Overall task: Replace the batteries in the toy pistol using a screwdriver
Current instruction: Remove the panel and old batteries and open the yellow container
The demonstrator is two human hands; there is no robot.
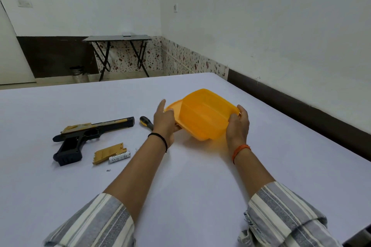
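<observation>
— Hands?
— My left hand (pixel 163 124) and right hand (pixel 237 126) are both gripping the orange container (pixel 202 115), tilted.
— Toy pistol?
— Toy pistol (pixel 88 136) is lying on the table (pixel 190 186), left; battery (pixel 119 157) beside it.

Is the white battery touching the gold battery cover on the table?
Touching. The head view shows the white battery lying right against the gold battery cover's near edge, no gap visible.

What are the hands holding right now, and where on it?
Both grip the yellow container, tilted above the table: left hand at its left edge, right hand at its right rim.
</observation>
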